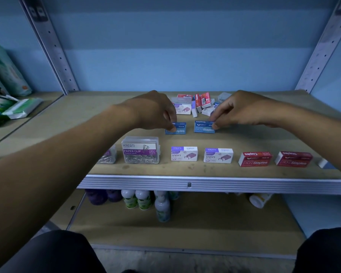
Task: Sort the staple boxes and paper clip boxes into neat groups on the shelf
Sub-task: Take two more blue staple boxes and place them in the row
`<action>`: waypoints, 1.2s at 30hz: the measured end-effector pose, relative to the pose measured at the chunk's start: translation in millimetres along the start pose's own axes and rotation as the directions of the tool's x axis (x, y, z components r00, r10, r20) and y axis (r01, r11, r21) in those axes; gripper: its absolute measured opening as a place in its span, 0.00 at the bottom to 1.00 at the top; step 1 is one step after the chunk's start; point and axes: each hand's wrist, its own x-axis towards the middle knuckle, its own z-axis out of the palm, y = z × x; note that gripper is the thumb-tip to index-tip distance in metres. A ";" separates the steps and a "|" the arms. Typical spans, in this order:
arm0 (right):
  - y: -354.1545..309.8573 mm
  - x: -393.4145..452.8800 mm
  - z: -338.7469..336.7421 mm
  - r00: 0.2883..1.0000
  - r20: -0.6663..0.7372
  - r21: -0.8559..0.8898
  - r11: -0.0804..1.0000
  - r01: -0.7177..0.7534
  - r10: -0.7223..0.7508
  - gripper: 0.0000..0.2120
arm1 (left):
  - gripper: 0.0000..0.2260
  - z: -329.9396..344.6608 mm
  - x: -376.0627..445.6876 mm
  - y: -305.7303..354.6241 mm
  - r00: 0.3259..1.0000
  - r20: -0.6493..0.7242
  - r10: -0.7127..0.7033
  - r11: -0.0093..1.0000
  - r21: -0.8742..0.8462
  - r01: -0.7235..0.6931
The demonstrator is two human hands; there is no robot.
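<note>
Wooden shelf point(215, 170), blue wall | front row lined up: paper clip boxes point(141, 150), purple staples point(184, 154), red staples point(255, 159) | left hand point(156, 111) pinches blue box point(175, 128), right hand point(238, 111) pinches its twin point(204, 127) | rear jumble point(199, 104) unsorted; roughly halfway, I'd say.

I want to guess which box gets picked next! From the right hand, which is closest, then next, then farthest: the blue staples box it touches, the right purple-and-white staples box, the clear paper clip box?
1. Blue staples box, pinched by the right hand.
2. Right purple-and-white staples box, front row, just below the hand.
3. Clear paper clip box, front row, far left.
</note>
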 end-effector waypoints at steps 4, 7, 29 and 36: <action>-5.5 -0.1 -2.9 1.000 0.025 -0.025 1.000 0.008 -0.007 0.08 | 0.11 -1.8 0.7 -1.0 1.000 0.006 0.018 0.998 -0.059 -0.018; -9.8 1.0 -2.7 0.999 0.019 0.022 0.999 0.036 -0.036 0.07 | 0.12 -1.4 1.8 -0.2 0.999 0.007 0.032 0.996 -0.086 -0.032; 3.2 -11.7 -18.8 0.998 -0.059 -0.008 1.000 0.014 -0.014 0.05 | 0.10 -5.4 15.2 41.8 0.993 -0.052 0.104 0.993 -0.047 -0.106; 34.5 -51.1 -51.6 0.995 -0.090 0.025 0.999 -0.027 0.029 0.06 | 0.09 -4.7 35.5 94.9 0.982 -0.083 0.172 0.983 -0.045 -0.176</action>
